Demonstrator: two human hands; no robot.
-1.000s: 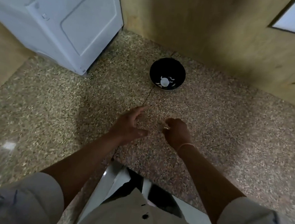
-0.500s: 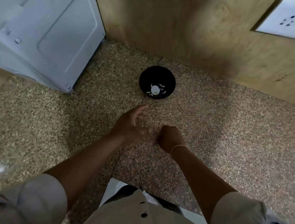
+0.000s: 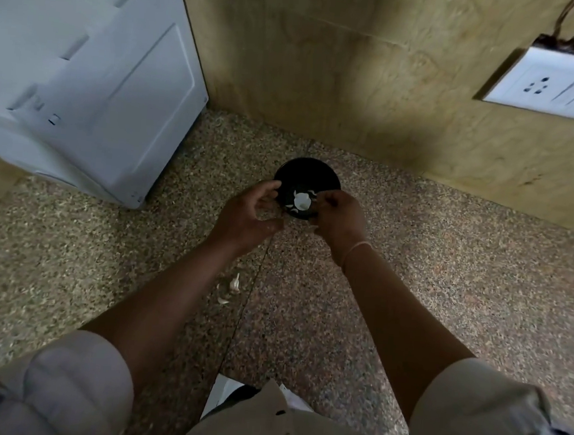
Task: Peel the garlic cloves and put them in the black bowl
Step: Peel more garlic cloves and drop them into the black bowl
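Observation:
The black bowl (image 3: 303, 171) stands on the speckled stone floor near the wooden wall, with a white round piece and several pale garlic bits (image 3: 301, 202) inside. My left hand (image 3: 248, 216) hovers at the bowl's left rim, its fingers loosely curved and holding nothing that I can see. My right hand (image 3: 339, 218) is at the bowl's right rim with its fingers curled tight; a small pale tip, apparently a garlic clove (image 3: 312, 227), shows under it. A few garlic cloves or skins (image 3: 234, 284) lie on the floor below my left forearm.
A white appliance (image 3: 93, 82) stands at the left against the wooden wall (image 3: 359, 68). A white socket plate (image 3: 560, 87) is set in the wall at the upper right. My knees and shirt fill the bottom of the view.
Both hands have moved forward from the floor to the bowl's rim. The view has tilted up towards the wall, and garlic pieces now show on the floor below my left arm.

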